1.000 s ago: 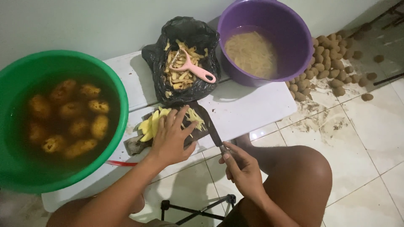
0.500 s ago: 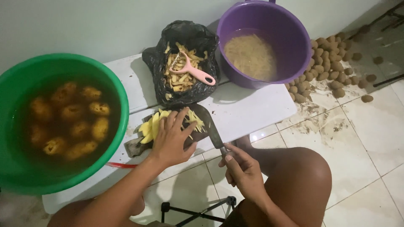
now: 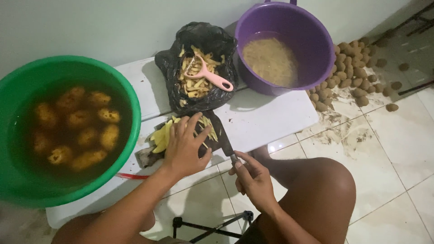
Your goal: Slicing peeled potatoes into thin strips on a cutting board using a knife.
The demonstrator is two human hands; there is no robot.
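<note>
Potato strips (image 3: 163, 135) lie in a yellow heap on a dark cutting board (image 3: 215, 135) at the near edge of the white surface (image 3: 266, 117), and my left hand (image 3: 185, 147) rests flat over them, fingers spread, so I see only the strips poking out on its left and far sides. That hand clasps nothing; it presses down. My right hand (image 3: 253, 178) is clenched round the handle of a knife (image 3: 224, 140), and the handle is buried in the fist. The blade runs away from me across the board, dark on dark, its edge hard to make out. Left of the board stands a green tub (image 3: 126, 95) of murky water with peeled potatoes (image 3: 86, 131) blurred beneath. Beyond it, a black bag (image 3: 212, 40) of peelings carries a pink peeler (image 3: 210, 77). The purple tub (image 3: 316, 45) is cut off at the top.
</note>
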